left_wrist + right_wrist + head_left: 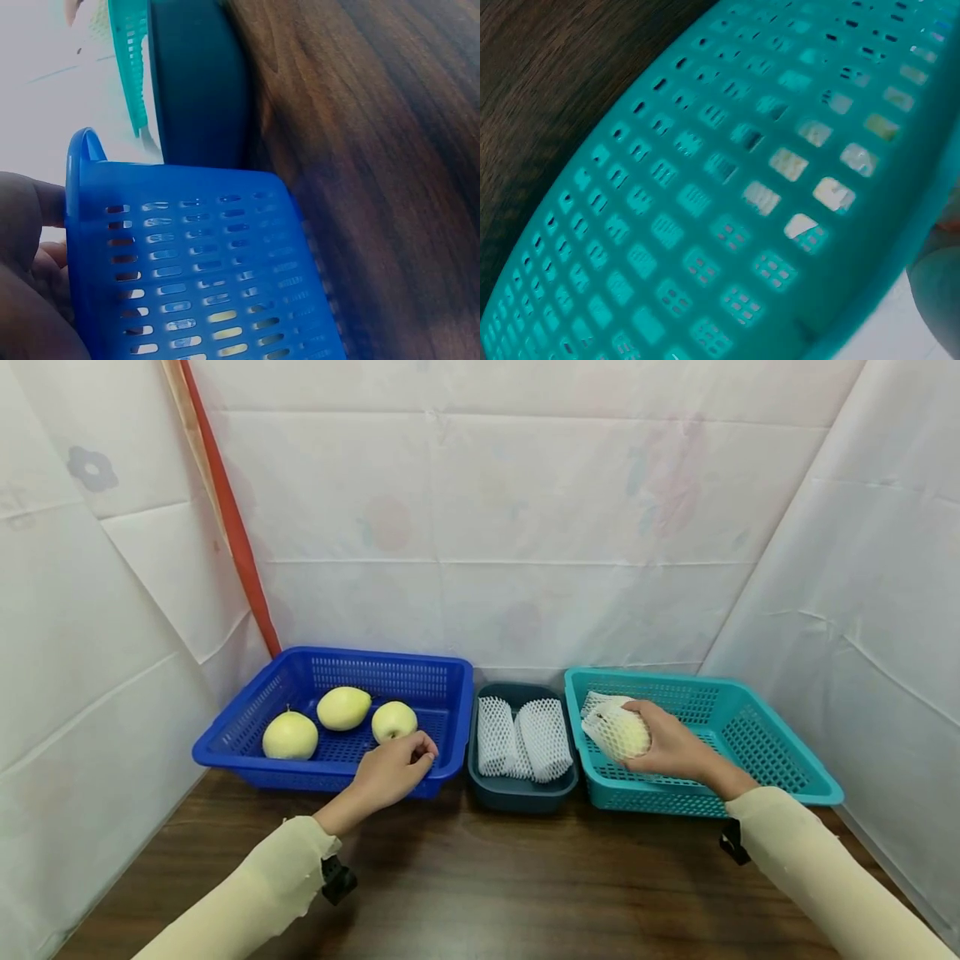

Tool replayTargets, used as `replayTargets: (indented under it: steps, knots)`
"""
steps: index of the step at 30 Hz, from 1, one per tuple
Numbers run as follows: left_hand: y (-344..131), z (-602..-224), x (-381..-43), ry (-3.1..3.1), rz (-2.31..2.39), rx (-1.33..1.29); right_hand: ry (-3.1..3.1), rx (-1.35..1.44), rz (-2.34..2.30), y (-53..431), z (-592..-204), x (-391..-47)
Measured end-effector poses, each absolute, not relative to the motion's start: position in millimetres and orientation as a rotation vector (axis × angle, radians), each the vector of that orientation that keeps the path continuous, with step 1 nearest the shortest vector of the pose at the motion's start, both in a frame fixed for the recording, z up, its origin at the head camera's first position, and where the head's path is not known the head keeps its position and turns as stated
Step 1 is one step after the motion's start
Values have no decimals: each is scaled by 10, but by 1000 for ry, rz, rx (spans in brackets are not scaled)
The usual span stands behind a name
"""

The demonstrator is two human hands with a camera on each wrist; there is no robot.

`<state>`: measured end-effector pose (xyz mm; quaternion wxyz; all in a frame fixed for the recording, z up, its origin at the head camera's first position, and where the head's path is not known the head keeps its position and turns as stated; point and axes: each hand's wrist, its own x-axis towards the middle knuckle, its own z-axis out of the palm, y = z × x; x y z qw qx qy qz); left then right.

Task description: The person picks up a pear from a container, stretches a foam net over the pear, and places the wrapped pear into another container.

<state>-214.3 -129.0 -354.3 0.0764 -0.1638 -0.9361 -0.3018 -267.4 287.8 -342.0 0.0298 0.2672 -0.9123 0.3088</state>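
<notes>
My right hand (671,743) grips a pale yellow pear in a white foam net (627,735), low inside the teal basket (780,735). Behind that pear another white foam net (596,700) shows in part. My left hand (393,768) is over the front rim of the blue basket (330,656), its fingers loosely curled with nothing seen in them. Just beyond it lies a bare yellow pear (393,720). Two more pears, one upright (290,735) and one on its side (343,707), lie to the left. In the left wrist view, the hand (30,270) is partly hidden by the basket wall.
Between the baskets stands a dark green tub (521,800) with several white foam nets (543,739) in it. All three containers stand on a dark wooden table (480,885), close to a white cloth backdrop (487,527). White cloth also hangs at both sides.
</notes>
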Motion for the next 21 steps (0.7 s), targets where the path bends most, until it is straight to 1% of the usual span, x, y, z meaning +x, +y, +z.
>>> replayTargets:
  steps: [3,10,21]
  knots:
    - [-1281,-3555,-2142,-2811,-856,-483,-2899,839,920,2886,-3455,-2707]
    - [-1262,-3559,-2127,-2820,-838,-458,-3024,920,661,2886,-3547,-2777]
    - [-1246,-3589,-2120,-2813,-787,-449,-3154,997,607,2848,-3625,-2893]
